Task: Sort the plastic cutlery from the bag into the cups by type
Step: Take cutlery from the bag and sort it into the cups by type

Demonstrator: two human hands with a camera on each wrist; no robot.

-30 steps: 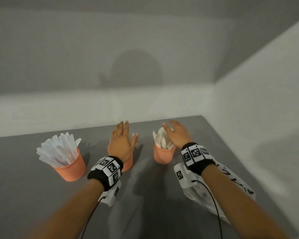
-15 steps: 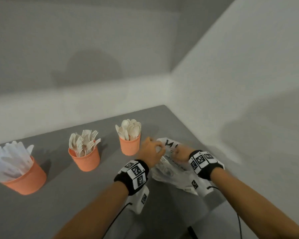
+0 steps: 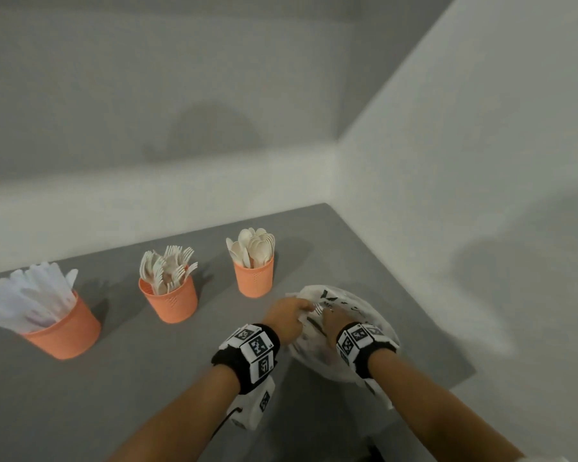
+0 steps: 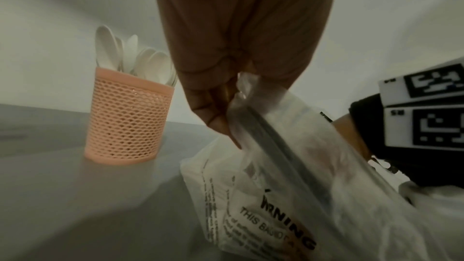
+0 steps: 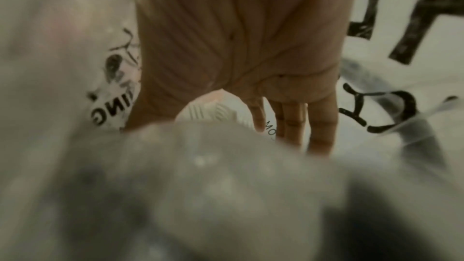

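While the left hand (image 3: pixel 286 316) pinches the rim of the white plastic bag (image 3: pixel 364 305) between curled fingers and thumb, lifting its mouth, the right hand (image 3: pixel 334 323) is plunged inside with fingers fairly straight beside white forks (image 5: pixel 211 111); whether it grips them I cannot tell. One fork (image 3: pixel 318 308) shows at the bag's mouth, its long axis running from 5 to 11 o'clock, tines toward 11. From the bag, three orange cups stand toward 9 to 11 o'clock: spoons cup (image 3: pixel 254 278), forks cup (image 3: pixel 169 300), knives cup (image 3: pixel 64 331), all contents upright on the grey table (image 3: pixel 131 395).
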